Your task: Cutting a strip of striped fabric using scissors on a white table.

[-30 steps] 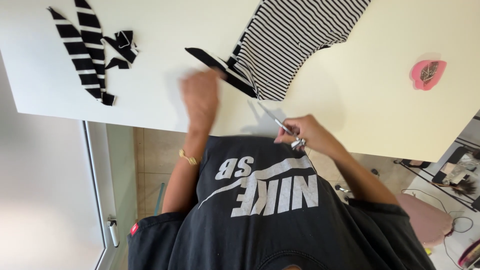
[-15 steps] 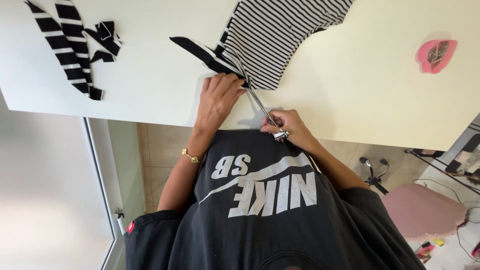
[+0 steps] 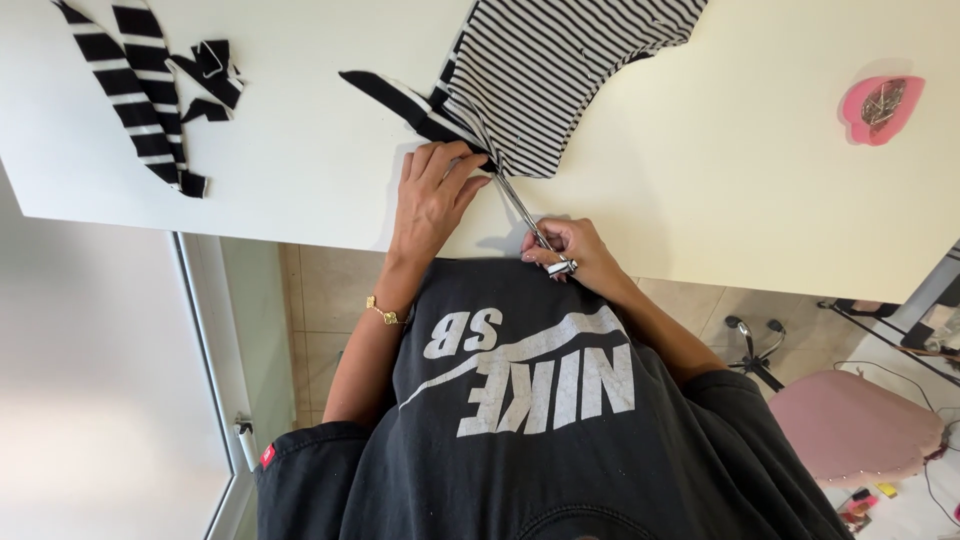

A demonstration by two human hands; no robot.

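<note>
Cutting now: the left hand [image 3: 432,200], in the air a second ago, has landed flat by the striped fabric [image 3: 560,70] at the white table's [image 3: 720,190] near edge, fingers spread, pinning it. The right hand [image 3: 580,255] is closed around the scissors [image 3: 520,210], blades at the fabric's edge.

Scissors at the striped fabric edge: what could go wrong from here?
1. The left hand lies flat right beside the scissors blades; its fingertips could get nicked.
2. The striped fabric looks bunched at the cut point, so the cut may wander.
3. The right hand works at the table edge, so its support looks limited.
</note>
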